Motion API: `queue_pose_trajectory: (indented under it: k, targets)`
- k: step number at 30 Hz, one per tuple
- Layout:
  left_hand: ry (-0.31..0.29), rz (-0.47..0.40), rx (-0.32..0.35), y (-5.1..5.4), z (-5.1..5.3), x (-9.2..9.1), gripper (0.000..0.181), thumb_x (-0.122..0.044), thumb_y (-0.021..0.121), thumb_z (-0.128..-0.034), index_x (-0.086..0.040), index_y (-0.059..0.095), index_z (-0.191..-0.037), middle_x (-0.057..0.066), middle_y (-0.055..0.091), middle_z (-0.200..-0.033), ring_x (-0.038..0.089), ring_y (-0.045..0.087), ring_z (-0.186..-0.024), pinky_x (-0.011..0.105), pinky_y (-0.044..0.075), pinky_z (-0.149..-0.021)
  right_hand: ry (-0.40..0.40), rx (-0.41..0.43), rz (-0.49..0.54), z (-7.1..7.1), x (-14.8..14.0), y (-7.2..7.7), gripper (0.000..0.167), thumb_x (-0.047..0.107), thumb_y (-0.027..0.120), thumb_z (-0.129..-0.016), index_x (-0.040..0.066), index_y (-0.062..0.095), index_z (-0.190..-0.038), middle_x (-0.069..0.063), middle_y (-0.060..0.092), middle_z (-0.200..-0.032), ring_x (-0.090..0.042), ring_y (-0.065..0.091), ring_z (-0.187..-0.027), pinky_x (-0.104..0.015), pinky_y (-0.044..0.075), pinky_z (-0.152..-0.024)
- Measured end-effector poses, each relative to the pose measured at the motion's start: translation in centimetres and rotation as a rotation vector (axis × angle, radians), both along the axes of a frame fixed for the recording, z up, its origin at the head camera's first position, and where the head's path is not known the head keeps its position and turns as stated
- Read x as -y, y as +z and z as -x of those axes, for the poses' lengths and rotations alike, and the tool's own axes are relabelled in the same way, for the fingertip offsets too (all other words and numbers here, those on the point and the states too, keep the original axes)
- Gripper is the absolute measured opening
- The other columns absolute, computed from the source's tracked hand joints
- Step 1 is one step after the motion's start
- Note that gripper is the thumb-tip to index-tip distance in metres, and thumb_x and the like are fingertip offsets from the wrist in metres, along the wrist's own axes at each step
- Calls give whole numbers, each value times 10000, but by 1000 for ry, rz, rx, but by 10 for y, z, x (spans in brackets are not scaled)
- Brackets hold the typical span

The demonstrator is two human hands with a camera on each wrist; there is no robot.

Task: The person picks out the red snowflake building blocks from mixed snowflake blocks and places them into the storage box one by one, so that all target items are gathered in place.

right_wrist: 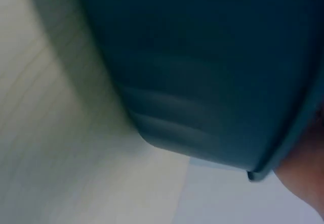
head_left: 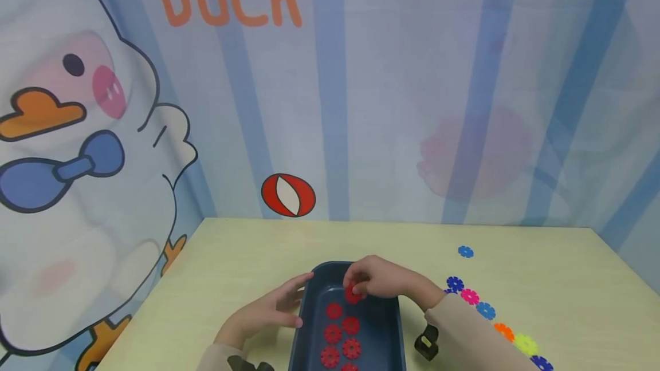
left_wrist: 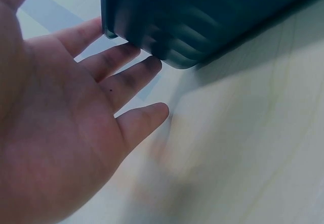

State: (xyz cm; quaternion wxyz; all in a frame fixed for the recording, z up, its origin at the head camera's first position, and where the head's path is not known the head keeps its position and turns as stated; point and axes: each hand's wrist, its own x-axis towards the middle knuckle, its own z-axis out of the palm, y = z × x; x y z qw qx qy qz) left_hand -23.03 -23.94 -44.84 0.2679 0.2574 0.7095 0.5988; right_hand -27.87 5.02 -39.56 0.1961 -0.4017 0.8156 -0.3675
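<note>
A dark blue tray (head_left: pixel 378 331) stands near the table's front edge, holding several red notched discs (head_left: pixel 333 334) in two loose columns. Over its far right part, my right hand (head_left: pixel 380 277) pinches a red notched disc (head_left: pixel 352 293) between thumb and fingers. My left hand (head_left: pixel 268 311) is at the tray's left side, fingers spread and fairly straight, with fingertips at the rim. The left wrist view has the palm of that hand (left_wrist: pixel 66 118) beside the tray's outer wall (left_wrist: pixel 202 21). In the right wrist view the tray wall (right_wrist: pixel 202 82) hides most of the right hand.
On the right of the pale wooden table (head_left: pixel 247 251) lies a slanting row of coloured notched discs, among them a pink disc (head_left: pixel 470 296), an orange disc (head_left: pixel 504 332) and a yellow disc (head_left: pixel 526 344). A blue disc (head_left: pixel 466 252) lies farther back. A printed curtain (head_left: pixel 387 102) hangs behind.
</note>
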Motion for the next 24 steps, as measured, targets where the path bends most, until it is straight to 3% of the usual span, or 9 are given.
queue_pose_trajectory:
  k: [9, 24]
  targets:
    - [-9, -8, -11, -1, -1, 0, 825, -132, 626, -913, -93, 102, -1548, 199, 74, -1598, 454, 126, -1438, 586, 171, -1144, -20, -21, -66, 8, 13, -12, 199, -103, 572, -861, -3, 686, -989, -51, 689, -873, -127, 619, -656, -237, 506, -608]
    - [22, 19, -8, 1, -3, -2, 838, -185, 655, -906, -113, 124, -1550, 186, 85, -1602, 456, 127, -1439, 592, 183, -1140, -55, -120, -183, 3, 22, -23, 250, -140, 562, -818, 50, 707, -893, -1, 661, -764, -74, 560, -579, -230, 481, -577]
